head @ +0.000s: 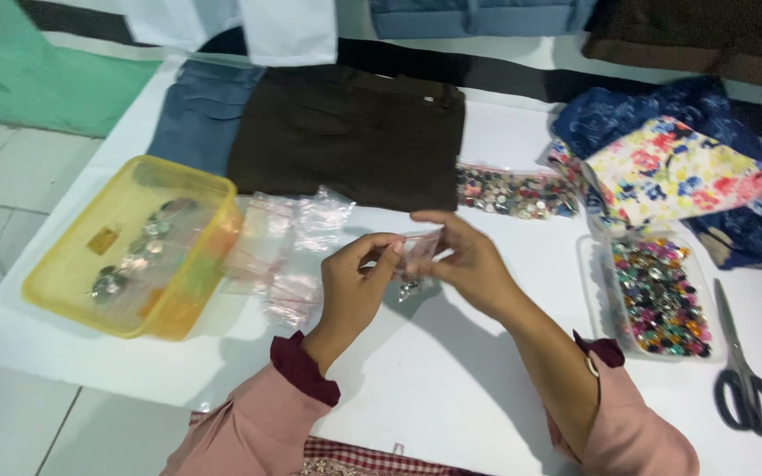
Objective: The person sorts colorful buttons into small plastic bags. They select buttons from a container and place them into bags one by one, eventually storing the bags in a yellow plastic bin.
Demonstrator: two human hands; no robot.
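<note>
We hold a small clear bag (418, 256) above the white sheet (451, 370), our left hand (356, 286) and right hand (469, 260) pinching its top. Empty bags (288, 247) lie left, beside the yellow tub (134, 242); scissors (743, 370) lie far right.

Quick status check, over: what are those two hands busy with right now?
Left hand and right hand both pinching a small clear bag, a few buttons inside. Loose clear bags lie beside the left hand. Nothing blocking.
</note>
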